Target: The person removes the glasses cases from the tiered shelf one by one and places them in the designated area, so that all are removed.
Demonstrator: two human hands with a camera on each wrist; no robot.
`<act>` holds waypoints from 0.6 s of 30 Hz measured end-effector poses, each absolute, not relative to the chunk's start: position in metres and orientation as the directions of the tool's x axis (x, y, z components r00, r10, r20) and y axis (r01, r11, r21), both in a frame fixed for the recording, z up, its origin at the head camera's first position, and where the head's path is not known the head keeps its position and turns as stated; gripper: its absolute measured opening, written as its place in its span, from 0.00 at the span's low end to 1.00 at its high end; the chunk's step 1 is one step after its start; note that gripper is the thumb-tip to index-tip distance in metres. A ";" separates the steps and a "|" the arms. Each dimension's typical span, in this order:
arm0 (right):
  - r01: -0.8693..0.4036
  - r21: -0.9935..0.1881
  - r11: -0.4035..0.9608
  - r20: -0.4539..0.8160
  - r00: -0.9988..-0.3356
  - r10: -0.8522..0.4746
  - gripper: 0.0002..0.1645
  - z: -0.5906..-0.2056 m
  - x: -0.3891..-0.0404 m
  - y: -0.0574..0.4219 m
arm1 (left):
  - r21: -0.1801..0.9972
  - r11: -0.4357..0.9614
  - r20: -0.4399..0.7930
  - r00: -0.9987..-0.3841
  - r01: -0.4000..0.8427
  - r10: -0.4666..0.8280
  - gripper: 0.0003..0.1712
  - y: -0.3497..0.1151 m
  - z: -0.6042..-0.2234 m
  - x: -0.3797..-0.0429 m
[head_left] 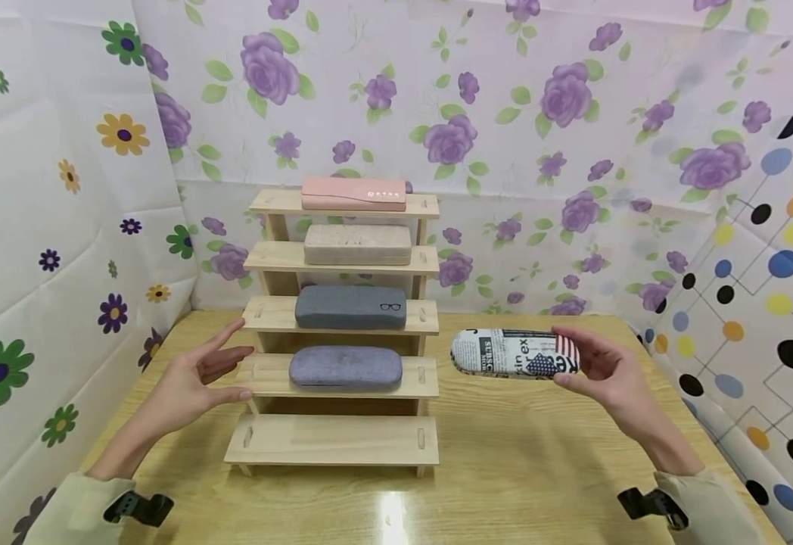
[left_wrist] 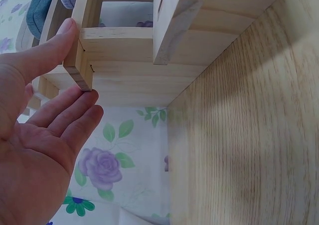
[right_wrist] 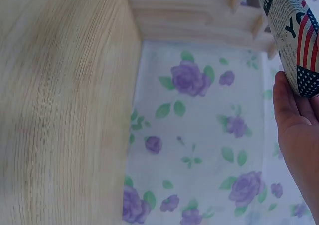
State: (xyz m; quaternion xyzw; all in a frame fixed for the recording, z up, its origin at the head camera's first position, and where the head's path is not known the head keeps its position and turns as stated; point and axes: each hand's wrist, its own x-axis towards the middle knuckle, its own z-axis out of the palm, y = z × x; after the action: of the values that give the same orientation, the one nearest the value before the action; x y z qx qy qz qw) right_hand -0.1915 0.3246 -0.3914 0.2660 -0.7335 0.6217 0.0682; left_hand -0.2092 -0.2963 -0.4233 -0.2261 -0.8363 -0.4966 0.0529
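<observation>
My right hand [head_left: 611, 375] holds a glasses case [head_left: 505, 353] by its right end, thumb below and fingers above. The case has newspaper print with a stars-and-stripes patch, and is held level to the right of a stepped wooden display rack [head_left: 331, 440]. In the right wrist view, the fingers lie against the end of the case [right_wrist: 291, 40]. My left hand [head_left: 188, 378] is at the rack's left side, thumb and fingers spanning the end of the second-lowest shelf. The left wrist view shows the thumb [left_wrist: 55, 48] on that shelf's edge.
Glasses cases lie on the upper shelves: pink [head_left: 354, 194], cream [head_left: 358, 244], grey-blue [head_left: 351, 306] and purple-blue [head_left: 346, 368]. The rack stands on a wooden table [head_left: 505, 469]. Patterned sheets [head_left: 492, 250] enclose the back and both sides.
</observation>
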 end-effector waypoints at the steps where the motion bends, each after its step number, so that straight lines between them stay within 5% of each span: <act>1: -0.476 -0.874 0.102 0.429 -0.852 -0.299 0.37 -0.392 -0.195 0.328 | 0.806 0.405 0.314 -0.892 0.432 0.326 0.61 -0.296 -0.423 -0.209; 18: -0.320 -0.892 0.318 0.256 -0.940 -0.226 0.39 -0.417 -0.251 0.355 | 0.801 0.414 0.313 -0.892 0.433 0.326 0.61 -0.296 -0.422 -0.209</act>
State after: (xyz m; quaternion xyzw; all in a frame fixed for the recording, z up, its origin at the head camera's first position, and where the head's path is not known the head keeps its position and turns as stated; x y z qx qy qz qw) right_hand -0.2512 0.3554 -0.4166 0.1684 -0.8108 0.5590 0.0420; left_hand -0.2086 -0.2963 -0.4221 -0.2261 -0.8391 -0.4917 0.0542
